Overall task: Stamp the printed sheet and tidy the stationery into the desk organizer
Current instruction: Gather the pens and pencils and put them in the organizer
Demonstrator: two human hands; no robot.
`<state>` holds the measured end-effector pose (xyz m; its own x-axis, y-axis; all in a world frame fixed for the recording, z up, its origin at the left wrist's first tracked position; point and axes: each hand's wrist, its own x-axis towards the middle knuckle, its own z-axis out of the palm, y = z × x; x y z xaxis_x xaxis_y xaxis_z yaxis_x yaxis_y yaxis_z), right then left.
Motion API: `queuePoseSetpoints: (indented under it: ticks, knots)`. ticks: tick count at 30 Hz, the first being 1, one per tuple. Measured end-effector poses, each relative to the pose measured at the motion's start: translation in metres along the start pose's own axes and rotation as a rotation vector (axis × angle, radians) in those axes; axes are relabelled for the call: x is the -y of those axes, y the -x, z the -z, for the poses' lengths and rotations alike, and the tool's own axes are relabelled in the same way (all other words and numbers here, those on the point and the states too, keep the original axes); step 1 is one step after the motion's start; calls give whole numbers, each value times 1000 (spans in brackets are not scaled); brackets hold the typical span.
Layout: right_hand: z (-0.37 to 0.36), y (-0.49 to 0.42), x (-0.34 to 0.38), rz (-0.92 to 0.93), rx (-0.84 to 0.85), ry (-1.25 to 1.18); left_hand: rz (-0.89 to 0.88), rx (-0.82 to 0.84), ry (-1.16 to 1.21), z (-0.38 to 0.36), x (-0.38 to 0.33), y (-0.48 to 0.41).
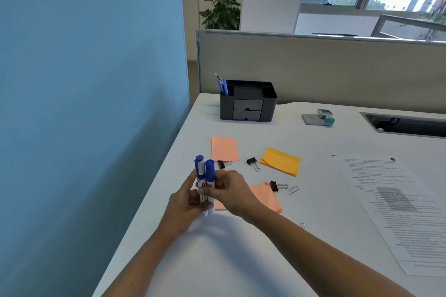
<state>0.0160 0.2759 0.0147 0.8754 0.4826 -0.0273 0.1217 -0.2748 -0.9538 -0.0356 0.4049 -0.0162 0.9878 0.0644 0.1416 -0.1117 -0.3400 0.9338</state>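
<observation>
Head view: two upright blue-capped white markers (205, 181) were gripped jointly by left hand (185, 202) and right hand (231, 191), fingers curled round them.

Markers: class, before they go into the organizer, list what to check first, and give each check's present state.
1. Grip: markers upright, held by left hand and right hand: ok.
2. Caps on both markers: ok.
3. Organizer standing upright, top open: ok.
4. Room in its left slot beside the pens: cannot tell.
5. Way there: pink notes and a clip lie flat in between, so the markers can probably pass above them: ok.
</observation>
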Motion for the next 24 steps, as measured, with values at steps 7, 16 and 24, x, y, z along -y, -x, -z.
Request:
queuePoseSetpoints:
  ticks: [7,16,24]
  knots:
    - [29,-33,12,-10,-50,93,-9,45,19,-2,0,-48]
    - [91,-111,27,-4,-260,145,-14,-34,-131,4,-5,-150]
    - [138,-186,44,42,-414,136,28,-77,-564,-8,1,-237]
